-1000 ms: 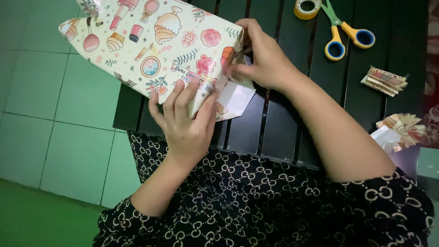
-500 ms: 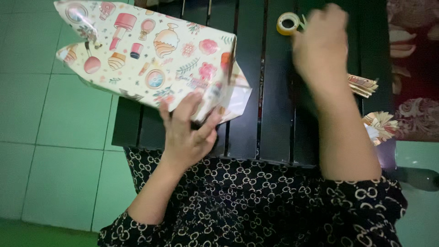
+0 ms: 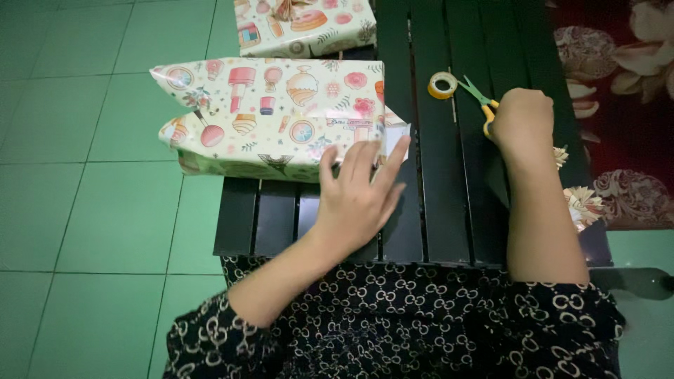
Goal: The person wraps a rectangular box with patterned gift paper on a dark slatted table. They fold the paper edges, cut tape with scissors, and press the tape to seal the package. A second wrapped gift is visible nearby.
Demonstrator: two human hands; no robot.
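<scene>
A box wrapped in cream patterned paper (image 3: 274,119) lies half over the left edge of a black slatted table (image 3: 435,210). My left hand (image 3: 361,193) rests flat against its near right end, fingers spread over the folded flap. My right hand (image 3: 521,119) is closed over the yellow handles of green-bladed scissors (image 3: 477,95) on the table's right side. Just left of the scissor tips sits a roll of clear tape (image 3: 442,85).
A second wrapped box (image 3: 305,24) lies at the table's far end. Paper bows (image 3: 579,200) sit by my right forearm at the table's right edge. Green floor tiles (image 3: 84,210) lie to the left, and a red floral rug (image 3: 625,105) to the right.
My right hand left the folded flap, reached right across the table and closed on the scissors. My left hand stayed on the box's end. The camera view shifted.
</scene>
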